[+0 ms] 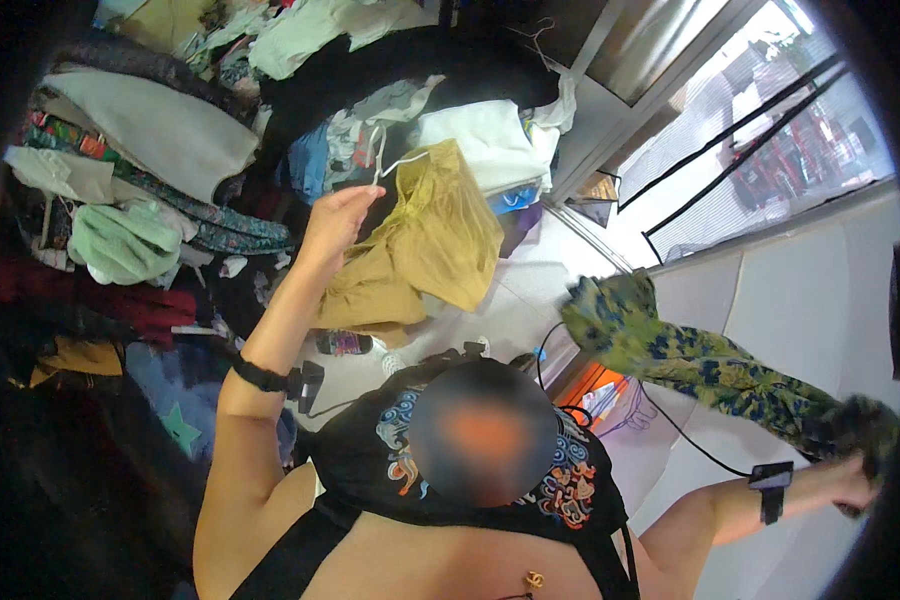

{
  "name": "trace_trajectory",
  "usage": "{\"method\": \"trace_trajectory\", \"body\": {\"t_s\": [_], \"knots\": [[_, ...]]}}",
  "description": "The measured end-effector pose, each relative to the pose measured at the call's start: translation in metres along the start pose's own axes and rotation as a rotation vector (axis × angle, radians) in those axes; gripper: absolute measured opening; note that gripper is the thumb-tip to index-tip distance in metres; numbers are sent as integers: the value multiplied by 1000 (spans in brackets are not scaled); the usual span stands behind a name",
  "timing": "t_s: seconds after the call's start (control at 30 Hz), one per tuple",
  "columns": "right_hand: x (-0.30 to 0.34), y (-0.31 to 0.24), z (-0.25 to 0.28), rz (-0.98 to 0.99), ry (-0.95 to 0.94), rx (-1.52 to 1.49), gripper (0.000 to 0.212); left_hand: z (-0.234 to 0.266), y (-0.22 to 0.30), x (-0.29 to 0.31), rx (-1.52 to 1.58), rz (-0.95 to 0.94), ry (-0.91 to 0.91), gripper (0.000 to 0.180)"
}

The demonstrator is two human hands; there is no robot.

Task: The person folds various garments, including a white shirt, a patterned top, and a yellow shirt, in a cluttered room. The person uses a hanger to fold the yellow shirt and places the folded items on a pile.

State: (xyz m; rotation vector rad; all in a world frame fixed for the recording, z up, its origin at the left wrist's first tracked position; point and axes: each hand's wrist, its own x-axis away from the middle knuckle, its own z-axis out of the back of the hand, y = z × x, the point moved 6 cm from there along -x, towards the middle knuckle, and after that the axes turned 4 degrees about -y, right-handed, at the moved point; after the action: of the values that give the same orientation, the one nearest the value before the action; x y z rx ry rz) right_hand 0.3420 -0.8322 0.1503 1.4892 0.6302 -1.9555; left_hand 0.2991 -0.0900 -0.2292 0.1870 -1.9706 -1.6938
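My left hand is raised ahead of me on the left, its fingers pinched on a thin white hanger. Mustard-coloured trousers hang open from the hanger, their legs drooping toward the floor. Out at the right edge, my right hand is closed round one end of a camouflage garment. That garment stretches long and loose toward the middle, its far end bunched up. Part of the right hand's fingers is lost in the dark rim of the picture.
Piled clothes fill the left side, among them a grey piece and a light green cloth. Folded white fabric lies beyond the trousers. A glass door stands at the far right. An orange box sits on the tiled floor.
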Motion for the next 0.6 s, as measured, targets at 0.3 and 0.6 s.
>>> {"method": "trace_trajectory", "body": {"t_s": [0.3,0.6], "knots": [[128,-10,-340,-1467,-254,-1226,32,-10,43,70,-170,-48,-43,22],[-26,-198,-570,-831,-844,-1979,49,-22,69,129,-278,-122,-48,25]]}}
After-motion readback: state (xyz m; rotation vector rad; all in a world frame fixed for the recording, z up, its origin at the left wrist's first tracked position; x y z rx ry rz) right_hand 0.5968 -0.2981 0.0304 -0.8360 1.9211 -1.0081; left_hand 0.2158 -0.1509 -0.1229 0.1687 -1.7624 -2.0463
